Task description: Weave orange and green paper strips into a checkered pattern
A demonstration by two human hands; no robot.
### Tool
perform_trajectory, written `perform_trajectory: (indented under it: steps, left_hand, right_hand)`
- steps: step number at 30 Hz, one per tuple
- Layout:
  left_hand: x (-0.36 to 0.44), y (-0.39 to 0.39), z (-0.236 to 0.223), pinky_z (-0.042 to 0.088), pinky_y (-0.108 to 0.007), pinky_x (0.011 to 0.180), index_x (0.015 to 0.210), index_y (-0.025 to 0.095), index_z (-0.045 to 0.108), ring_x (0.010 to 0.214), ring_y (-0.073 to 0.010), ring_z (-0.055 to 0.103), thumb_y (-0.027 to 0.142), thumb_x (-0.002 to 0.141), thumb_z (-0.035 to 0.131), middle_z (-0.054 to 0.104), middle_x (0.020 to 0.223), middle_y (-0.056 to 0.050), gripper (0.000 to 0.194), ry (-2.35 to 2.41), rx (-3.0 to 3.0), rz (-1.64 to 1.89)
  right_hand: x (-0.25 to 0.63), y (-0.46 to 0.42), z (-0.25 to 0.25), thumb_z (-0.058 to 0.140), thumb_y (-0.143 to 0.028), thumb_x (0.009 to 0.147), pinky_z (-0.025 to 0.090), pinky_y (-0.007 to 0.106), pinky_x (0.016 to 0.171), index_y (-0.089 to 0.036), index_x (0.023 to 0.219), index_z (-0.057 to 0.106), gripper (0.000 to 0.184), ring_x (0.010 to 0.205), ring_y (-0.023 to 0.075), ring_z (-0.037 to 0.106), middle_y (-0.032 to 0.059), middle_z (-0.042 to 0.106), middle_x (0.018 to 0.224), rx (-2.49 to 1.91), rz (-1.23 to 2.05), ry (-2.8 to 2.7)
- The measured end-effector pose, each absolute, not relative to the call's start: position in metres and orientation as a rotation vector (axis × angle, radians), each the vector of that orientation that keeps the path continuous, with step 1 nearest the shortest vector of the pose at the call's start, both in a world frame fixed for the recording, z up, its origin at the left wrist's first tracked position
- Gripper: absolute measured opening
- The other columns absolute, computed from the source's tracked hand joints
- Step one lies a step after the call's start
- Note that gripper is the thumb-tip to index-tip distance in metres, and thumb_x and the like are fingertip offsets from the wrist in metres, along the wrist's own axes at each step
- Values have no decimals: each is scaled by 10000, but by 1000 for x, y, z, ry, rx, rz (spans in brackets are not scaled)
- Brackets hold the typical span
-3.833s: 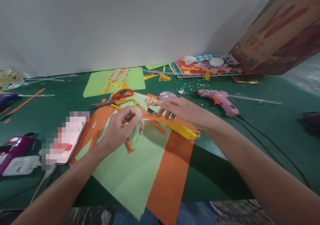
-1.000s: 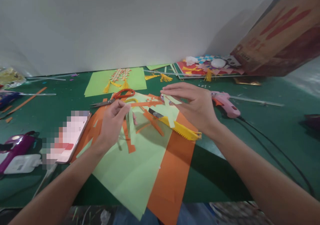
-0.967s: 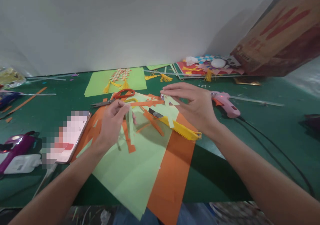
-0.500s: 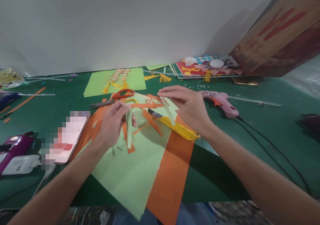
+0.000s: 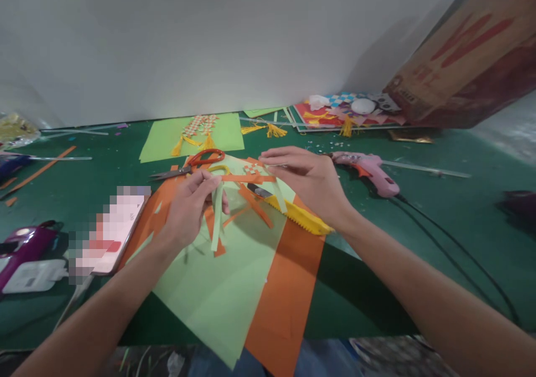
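Pinching a narrow orange strip [image 5: 240, 179] and drooping green strip [image 5: 216, 220], left fingers [image 5: 208, 186] face right fingers [image 5: 290, 159] gripping another green strip [image 5: 280, 195].

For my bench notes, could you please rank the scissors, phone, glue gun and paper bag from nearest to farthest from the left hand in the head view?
From the left hand:
1. Scissors, just beyond it.
2. Phone, to its left.
3. Glue gun, across on the right.
4. Paper bag, far right at the back.
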State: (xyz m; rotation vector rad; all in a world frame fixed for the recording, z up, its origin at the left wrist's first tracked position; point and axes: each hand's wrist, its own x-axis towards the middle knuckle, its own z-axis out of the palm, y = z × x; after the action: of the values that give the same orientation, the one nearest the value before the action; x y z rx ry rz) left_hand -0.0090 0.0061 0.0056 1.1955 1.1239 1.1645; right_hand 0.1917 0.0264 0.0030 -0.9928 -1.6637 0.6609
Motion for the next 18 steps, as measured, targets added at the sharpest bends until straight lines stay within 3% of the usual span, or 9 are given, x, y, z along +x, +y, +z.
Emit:
perform_trajectory:
  steps: [9,18]
  left_hand:
    - [-4,4,6,462,-260,529,660,199,460,496,-128,597,314,812,559,612,573,21,215,1136,1275,982]
    - [-5,5,0,522,-284,723,672,202,495,709,-146,655,328,830,570,667,702,-5,216,1108,1243,962]
  right_hand:
    - [184,16,5,618,-198,791,529,328,819,-265,903,740,179,990,181,632,47,696,1025,-993,783,-1655]
    - [174,11,0,579,-195,821,526,329,787,-301,879,739,201,905,169,641,23,711,953,-951,562,-1710]
